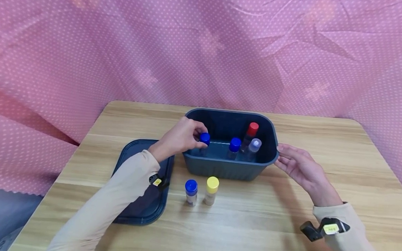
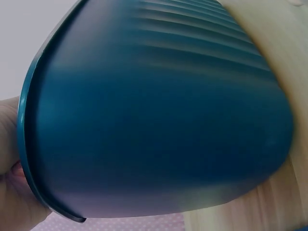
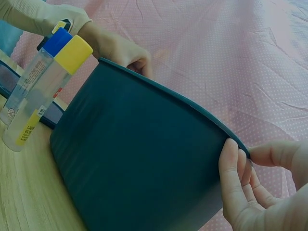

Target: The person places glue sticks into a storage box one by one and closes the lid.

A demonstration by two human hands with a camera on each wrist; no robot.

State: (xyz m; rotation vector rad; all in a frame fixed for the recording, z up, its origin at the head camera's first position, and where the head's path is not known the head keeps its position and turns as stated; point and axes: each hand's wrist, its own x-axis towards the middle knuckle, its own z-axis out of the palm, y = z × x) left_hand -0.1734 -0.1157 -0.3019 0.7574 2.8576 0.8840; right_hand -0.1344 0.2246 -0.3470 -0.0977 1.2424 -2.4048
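Note:
My left hand reaches over the left end of a dark blue plastic bin, its thumb and fingers pinching a blue-capped glue bottle by the cap. Inside the bin stand another blue-capped bottle, a red-capped bottle and a clear-capped bottle. At the bin's right end, my right hand pinches the rim between thumb and fingers. The left wrist view shows mostly the bin's outer wall, and the held bottle is hidden there.
In front of the bin, a blue-capped glue bottle and a yellow-capped one labelled liquid glue stand upright on the wooden table. Left of them lies a dark blue lid, partly under my left forearm. A pink dotted cloth hangs behind.

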